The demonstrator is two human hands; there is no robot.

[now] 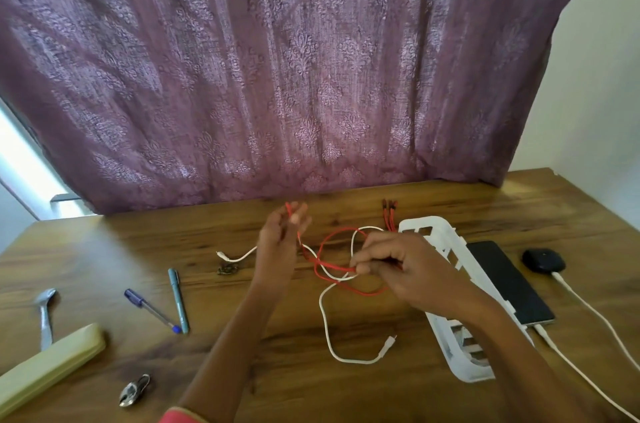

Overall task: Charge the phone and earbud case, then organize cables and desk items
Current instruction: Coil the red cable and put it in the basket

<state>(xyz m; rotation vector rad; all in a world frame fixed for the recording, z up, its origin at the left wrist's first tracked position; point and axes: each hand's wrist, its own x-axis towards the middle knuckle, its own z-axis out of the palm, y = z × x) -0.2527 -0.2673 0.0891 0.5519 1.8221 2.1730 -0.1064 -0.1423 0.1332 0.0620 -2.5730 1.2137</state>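
In front of me a purple curtain [277, 76] with a pale damask pattern hangs in folds down to the far edge of my wooden table [104, 249], daylight glowing softly through the weave. To its right stands a plain off-white wall [595, 76]; at the left, a bright strip of window [20, 159] shows past the curtain's edge
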